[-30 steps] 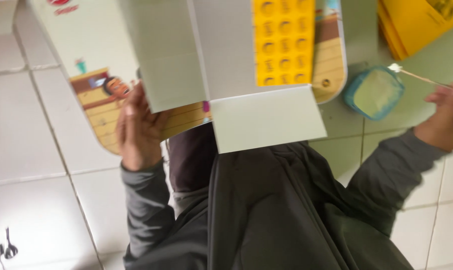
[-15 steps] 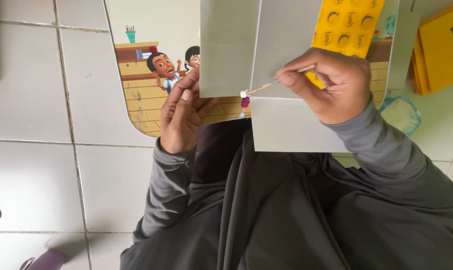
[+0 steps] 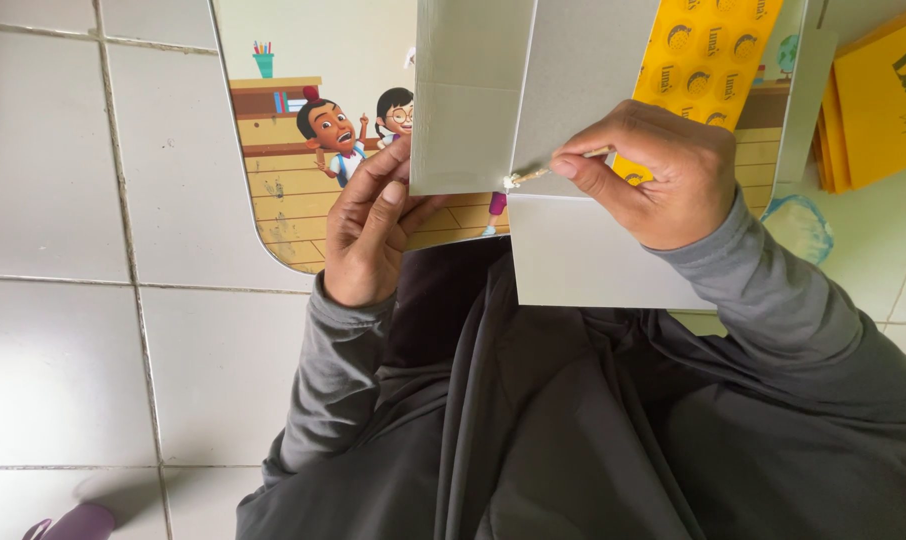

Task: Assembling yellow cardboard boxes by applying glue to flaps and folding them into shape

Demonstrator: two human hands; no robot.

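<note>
**Brush tip meets the grey card fold**

The right hand, at about one o'clock in the view, pinches a thin brush between thumb and fingertips, its pale tip touching the grey cardboard piece where the panels meet. The left hand, toward eleven o'clock, rests with its fingers extended and pressed along the left edge of that card, thumb lying on the cartoon-printed sheet beneath. The card lies over the person's lap on the dark garment. A yellow sheet with round marks sits at one o'clock, just beyond the right hand. Yellow booklets lie at two o'clock on the white tiled floor, with a small round dish near the right wrist.
</note>
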